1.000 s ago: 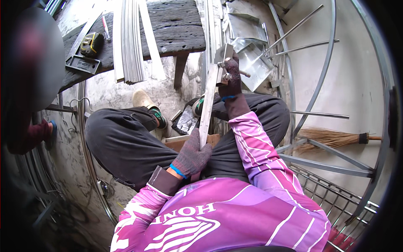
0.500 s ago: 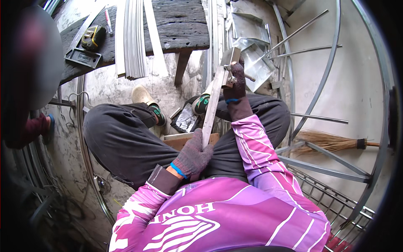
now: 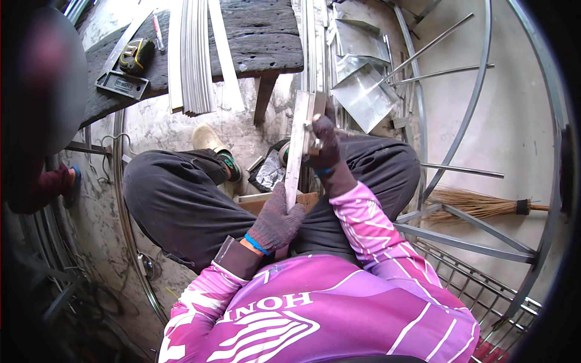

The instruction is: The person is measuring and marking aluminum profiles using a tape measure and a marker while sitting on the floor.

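My left hand (image 3: 276,221), in a grey knit glove, is closed around the near end of a flat metal bar (image 3: 296,154) that points away from me between my knees. My right hand (image 3: 327,145), in a dark glove, is closed on a metal tool with bolts and a short rod (image 3: 315,144). This tool sits against the right side of the bar's far half. Its exact kind cannot be made out, since the fingers cover much of it. Below the bar, a wooden piece (image 3: 310,200) lies between my legs.
A dark wooden bench (image 3: 260,36) at the far left carries long metal strips (image 3: 189,57), a tape measure (image 3: 137,55), a square (image 3: 122,85) and a marker (image 3: 158,33). Bent sheet metal (image 3: 366,97) lies far right. A curved metal frame (image 3: 469,121) and a broom (image 3: 478,202) are at right.
My right hand has come nearer with the bolted tool, which now lies alongside the bar instead of at its far tip. The bar has swung slightly left at its far end.
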A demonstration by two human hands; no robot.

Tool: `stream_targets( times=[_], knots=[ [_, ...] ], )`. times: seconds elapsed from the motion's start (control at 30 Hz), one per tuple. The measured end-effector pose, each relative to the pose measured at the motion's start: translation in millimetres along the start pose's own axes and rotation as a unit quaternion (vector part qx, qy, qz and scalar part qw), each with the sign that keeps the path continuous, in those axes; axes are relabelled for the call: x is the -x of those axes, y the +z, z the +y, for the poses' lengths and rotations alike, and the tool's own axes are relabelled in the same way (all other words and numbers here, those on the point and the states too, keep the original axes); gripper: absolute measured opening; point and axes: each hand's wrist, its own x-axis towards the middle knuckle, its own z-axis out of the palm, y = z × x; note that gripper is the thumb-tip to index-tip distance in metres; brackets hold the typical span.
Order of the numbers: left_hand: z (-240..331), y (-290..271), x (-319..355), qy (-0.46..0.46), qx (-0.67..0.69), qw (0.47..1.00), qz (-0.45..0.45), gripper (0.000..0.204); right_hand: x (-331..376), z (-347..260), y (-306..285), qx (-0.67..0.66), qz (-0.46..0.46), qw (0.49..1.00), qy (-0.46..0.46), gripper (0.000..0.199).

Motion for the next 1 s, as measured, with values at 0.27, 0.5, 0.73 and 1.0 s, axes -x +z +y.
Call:
stream_targets(
  times=[0.27, 0.5, 0.73, 1.0],
  knots=[
    [1, 2, 0, -0.024, -0.026, 0.998, -0.044, 0.034, -37, 45, -5, -0.232, 0.064, 0.952, 0.188, 0.068],
    [-4, -2, 1, -0.010, 0.032, 0.999, -0.023, 0.033, 25, -9, 18, -0.280, 0.073, 0.940, 0.182, 0.039],
    [17, 20, -6, 0.042, 0.046, 0.994, -0.088, 0.036, -67, 138, -28, -0.516, 0.153, 0.775, 0.330, 0.025],
    [27, -4, -30, -0.057, 0.167, 0.984, 0.036, 0.029, -70, 25, -52, -0.667, 0.140, 0.635, 0.363, 0.041]
  ],
)
